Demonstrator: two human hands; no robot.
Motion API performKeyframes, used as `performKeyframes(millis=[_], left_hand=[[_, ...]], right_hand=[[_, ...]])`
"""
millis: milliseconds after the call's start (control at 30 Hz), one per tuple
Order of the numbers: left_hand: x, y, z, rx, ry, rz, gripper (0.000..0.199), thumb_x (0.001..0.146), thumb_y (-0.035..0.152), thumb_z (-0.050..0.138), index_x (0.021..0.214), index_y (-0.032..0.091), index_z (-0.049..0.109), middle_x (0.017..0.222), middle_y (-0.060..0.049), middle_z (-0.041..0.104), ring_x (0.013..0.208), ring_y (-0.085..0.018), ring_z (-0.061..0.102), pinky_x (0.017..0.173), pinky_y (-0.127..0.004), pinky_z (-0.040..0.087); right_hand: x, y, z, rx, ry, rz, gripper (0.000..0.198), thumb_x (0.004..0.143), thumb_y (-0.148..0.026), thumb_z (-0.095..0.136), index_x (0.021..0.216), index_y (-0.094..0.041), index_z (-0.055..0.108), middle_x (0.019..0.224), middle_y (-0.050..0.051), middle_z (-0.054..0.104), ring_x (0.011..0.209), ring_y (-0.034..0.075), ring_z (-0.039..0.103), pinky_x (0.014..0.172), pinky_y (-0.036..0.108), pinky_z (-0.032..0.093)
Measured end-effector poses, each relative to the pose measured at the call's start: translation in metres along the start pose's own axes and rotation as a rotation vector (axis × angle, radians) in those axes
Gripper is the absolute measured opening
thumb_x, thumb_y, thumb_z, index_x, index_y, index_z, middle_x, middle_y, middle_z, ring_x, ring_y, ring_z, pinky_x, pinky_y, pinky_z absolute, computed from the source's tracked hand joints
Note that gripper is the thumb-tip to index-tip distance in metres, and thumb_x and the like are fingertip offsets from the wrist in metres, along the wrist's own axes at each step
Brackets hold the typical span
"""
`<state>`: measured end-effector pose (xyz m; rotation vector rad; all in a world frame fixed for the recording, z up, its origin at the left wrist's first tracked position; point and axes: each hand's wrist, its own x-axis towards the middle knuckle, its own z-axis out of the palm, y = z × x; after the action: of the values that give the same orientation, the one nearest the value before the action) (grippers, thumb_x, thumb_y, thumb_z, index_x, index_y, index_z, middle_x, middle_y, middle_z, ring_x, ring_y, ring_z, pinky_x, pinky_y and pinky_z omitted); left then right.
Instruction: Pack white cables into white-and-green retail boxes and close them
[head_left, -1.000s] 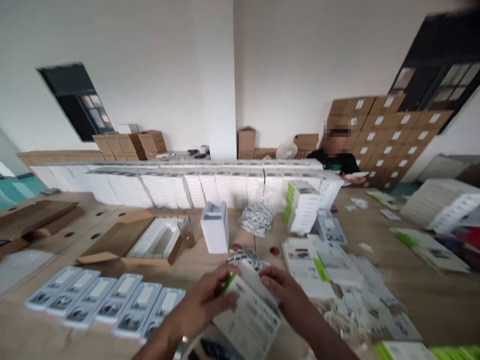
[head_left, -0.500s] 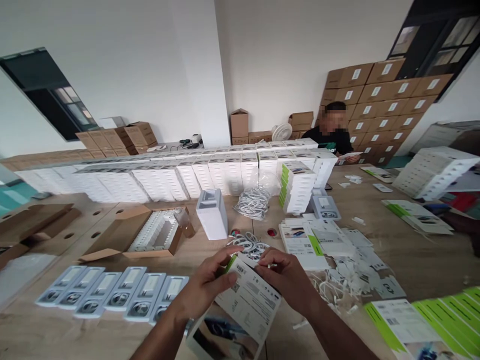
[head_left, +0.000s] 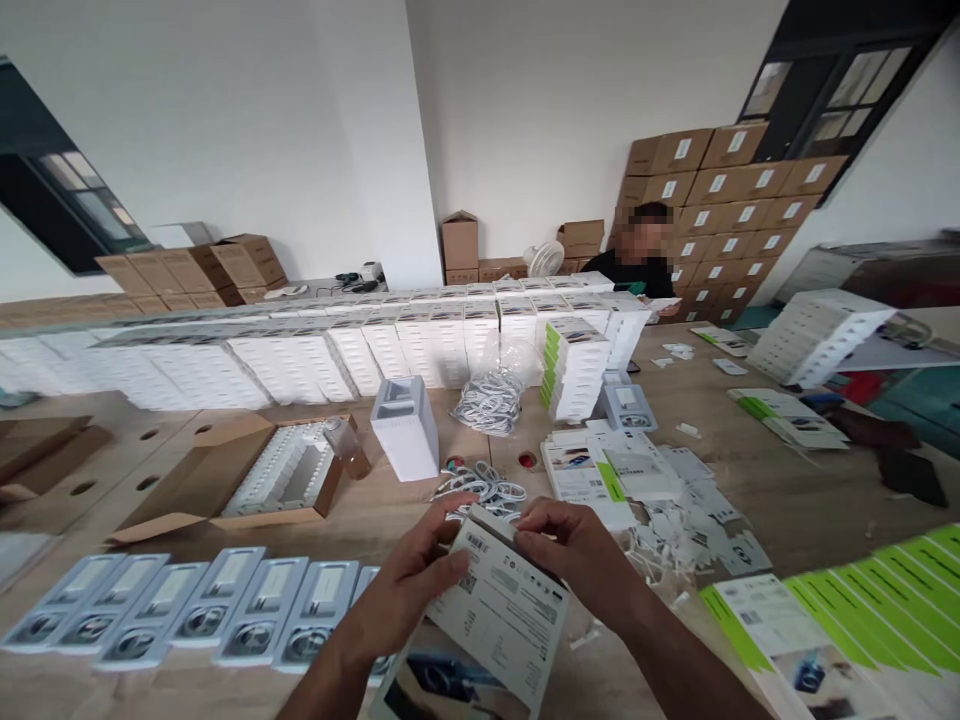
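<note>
A white printed carton point(head_left: 495, 620) with a barcode and a dark product picture is tilted in front of me. My left hand point(head_left: 420, 575) grips its upper left edge, thumb lying on the printed face. At the top right edge, my right hand point(head_left: 574, 560) has its fingers pinched on the carton's end flap. What lies inside the carton is hidden. Just beyond the carton is a heap of coiled white cables point(head_left: 487, 490). To the left, a row of pale plastic trays point(head_left: 259, 610) holds white parts and coiled cables.
Stacked white boxes point(head_left: 420, 345) form a long wall across the table. An open brown carton point(head_left: 300, 470) and a white tray stack point(head_left: 406, 430) stand left of centre. Flat green-edged cartons point(head_left: 862, 610) lie at right, near scattered white pieces point(head_left: 690, 520). A co-worker point(head_left: 637, 260) sits behind.
The view has turned a little to the right, so the surroundings sit further left. Both hands remain on the carton, with the right fingers still at its top edge.
</note>
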<state>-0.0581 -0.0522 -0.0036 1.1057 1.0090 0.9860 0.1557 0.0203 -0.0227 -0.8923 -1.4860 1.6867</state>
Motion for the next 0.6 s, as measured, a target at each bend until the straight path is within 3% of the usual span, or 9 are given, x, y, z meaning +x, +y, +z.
performKeyframes(millis=[167, 267, 467, 600], left_hand=[[0.0, -0.004, -0.004, 0.15, -0.079, -0.008, 0.052, 0.088, 0.038, 0.06, 0.137, 0.028, 0.044, 0.108, -0.006, 0.064, 0.088, -0.02, 0.059, 0.072, -0.028, 0.047], [0.0, -0.002, -0.005, 0.21, -0.112, 0.013, 0.053, 0.088, 0.038, 0.06, 0.137, 0.028, 0.044, 0.115, -0.006, 0.063, 0.091, -0.021, 0.059, 0.073, -0.028, 0.048], [0.0, 0.004, 0.0, 0.169, -0.15, 0.028, 0.053, 0.087, 0.038, 0.061, 0.137, 0.029, 0.045, 0.108, -0.005, 0.064, 0.083, -0.017, 0.057, 0.068, -0.026, 0.047], [0.0, 0.002, -0.003, 0.084, -0.14, 0.04, 0.045, 0.087, 0.035, 0.062, 0.129, 0.026, 0.052, 0.1, -0.004, 0.063, 0.082, -0.016, 0.056, 0.066, -0.024, 0.044]], right_hand=[[-0.011, -0.006, -0.005, -0.025, -0.102, 0.05, 0.027, 0.075, -0.043, 0.074, 0.075, -0.018, 0.065, 0.075, 0.0, 0.062, 0.063, 0.012, 0.054, 0.055, 0.023, 0.042], [-0.015, -0.008, -0.001, 0.007, -0.086, 0.038, 0.027, 0.074, -0.043, 0.075, 0.079, -0.018, 0.065, 0.074, 0.0, 0.062, 0.063, 0.012, 0.055, 0.057, 0.024, 0.044], [-0.018, -0.005, 0.008, -0.082, 0.012, -0.084, 0.018, 0.077, -0.037, 0.074, 0.074, -0.019, 0.069, 0.083, 0.001, 0.062, 0.072, 0.013, 0.057, 0.062, 0.025, 0.046], [-0.02, -0.009, 0.004, -0.082, -0.065, -0.118, 0.015, 0.08, -0.036, 0.072, 0.081, -0.022, 0.075, 0.091, 0.003, 0.063, 0.082, 0.016, 0.06, 0.069, 0.027, 0.047]])
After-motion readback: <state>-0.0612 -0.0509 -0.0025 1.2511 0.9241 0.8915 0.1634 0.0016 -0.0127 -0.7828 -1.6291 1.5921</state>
